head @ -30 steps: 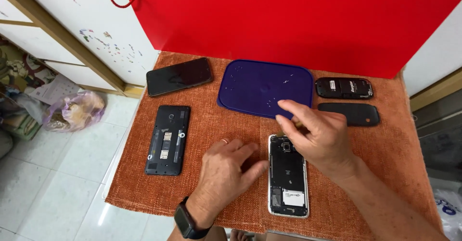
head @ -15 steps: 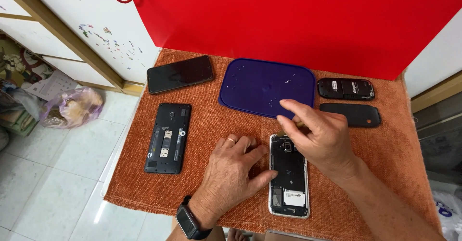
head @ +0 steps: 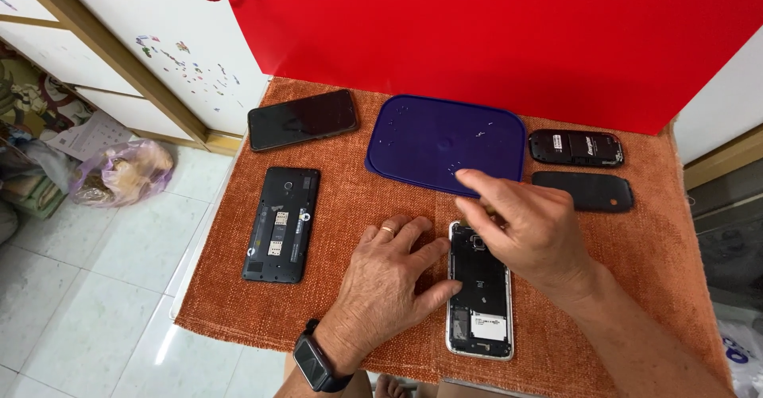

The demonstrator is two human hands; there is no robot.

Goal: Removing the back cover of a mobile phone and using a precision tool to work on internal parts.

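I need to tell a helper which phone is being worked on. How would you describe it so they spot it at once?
On the orange woven cloth, look below the dark blue plastic lid. The white-rimmed phone with its back cover off lies upright between the left hand and right hand; unlike the other phones, its edge is white.

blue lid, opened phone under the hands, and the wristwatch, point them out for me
blue lid (head: 433, 140), head view, on its bare flat top.
opened phone (head: 479, 287), head view, on its exposed inside below the fingers.
wristwatch (head: 313, 364), head view, on its dark face at the left wrist.
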